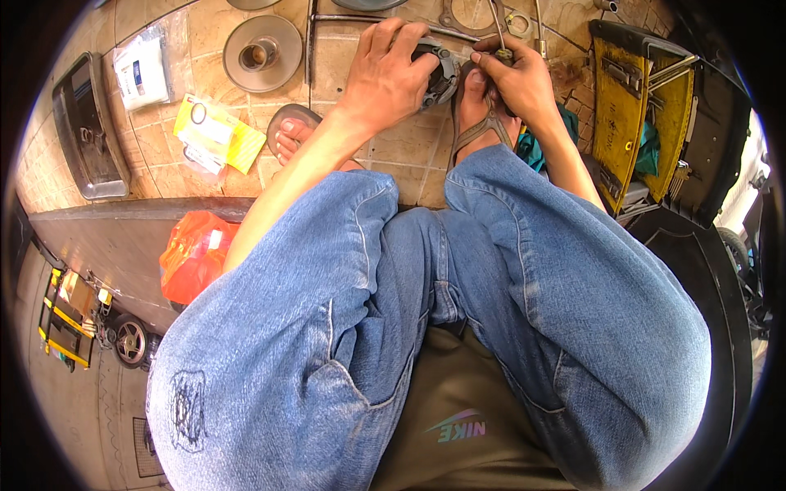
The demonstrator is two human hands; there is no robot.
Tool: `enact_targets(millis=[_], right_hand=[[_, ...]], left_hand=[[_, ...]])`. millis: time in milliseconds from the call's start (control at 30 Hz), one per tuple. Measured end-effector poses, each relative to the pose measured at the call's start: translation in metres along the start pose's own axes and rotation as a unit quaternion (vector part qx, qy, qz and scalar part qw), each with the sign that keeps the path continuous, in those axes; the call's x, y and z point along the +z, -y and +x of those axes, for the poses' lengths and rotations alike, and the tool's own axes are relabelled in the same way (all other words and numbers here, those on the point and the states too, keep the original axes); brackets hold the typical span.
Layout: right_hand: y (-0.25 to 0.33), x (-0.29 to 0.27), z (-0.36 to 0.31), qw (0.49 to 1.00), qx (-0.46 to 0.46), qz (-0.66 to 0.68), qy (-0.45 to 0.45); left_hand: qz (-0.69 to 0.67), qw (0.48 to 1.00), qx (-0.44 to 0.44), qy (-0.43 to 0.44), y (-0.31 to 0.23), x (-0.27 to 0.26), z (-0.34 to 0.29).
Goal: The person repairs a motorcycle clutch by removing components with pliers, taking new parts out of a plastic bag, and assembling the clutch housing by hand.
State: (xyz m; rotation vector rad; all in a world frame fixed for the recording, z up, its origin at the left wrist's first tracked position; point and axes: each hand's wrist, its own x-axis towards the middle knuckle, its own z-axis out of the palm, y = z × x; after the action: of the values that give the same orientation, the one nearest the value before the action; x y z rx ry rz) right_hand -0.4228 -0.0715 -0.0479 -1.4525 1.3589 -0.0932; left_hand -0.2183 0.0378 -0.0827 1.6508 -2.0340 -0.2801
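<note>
My left hand [391, 75] is closed over the left side of a round, dark grey metal part [443, 78] that looks like a scooter clutch with shoes on its rim. The part sits low, just left of my right sandalled foot [475, 114]. Right beside that foot, my right hand [521, 79] pinches a thin metal rod [496, 18] that points up and away from me. Its lower end is hidden by the fingers, so I cannot tell what kind of tool it is.
Beyond my left foot lies a metal pulley disc [263, 54] with a central sleeve. A yellow packet [218, 132], a clear plastic bag [142, 70] and a dark tray [88, 123] are farther left. An open yellow-and-black toolbox [620, 123] stands at right; an orange bag [195, 255] is near my left knee.
</note>
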Motion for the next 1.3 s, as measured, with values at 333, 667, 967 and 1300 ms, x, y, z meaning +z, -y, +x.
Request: enact_targets(millis=[333,667,967,1300], right_hand=[[0.006,0.000,-0.002,0.999,-0.019,-0.039,0.008],[0.020,0.011,-0.006,0.992,-0.090,0.055,0.063],[0.036,0.023,0.001,0.979,0.087,0.133,0.130],[0.024,0.007,0.001,0.966,0.127,0.213,0.069]], left_hand=[[-0.093,0.994,-0.029,0.045,0.006,-0.021,0.003],[-0.314,0.914,-0.257,0.012,-0.019,-0.047,0.018],[-0.195,0.970,-0.144,0.001,-0.016,-0.034,0.018],[-0.028,0.991,-0.127,-0.034,-0.017,-0.021,0.006]])
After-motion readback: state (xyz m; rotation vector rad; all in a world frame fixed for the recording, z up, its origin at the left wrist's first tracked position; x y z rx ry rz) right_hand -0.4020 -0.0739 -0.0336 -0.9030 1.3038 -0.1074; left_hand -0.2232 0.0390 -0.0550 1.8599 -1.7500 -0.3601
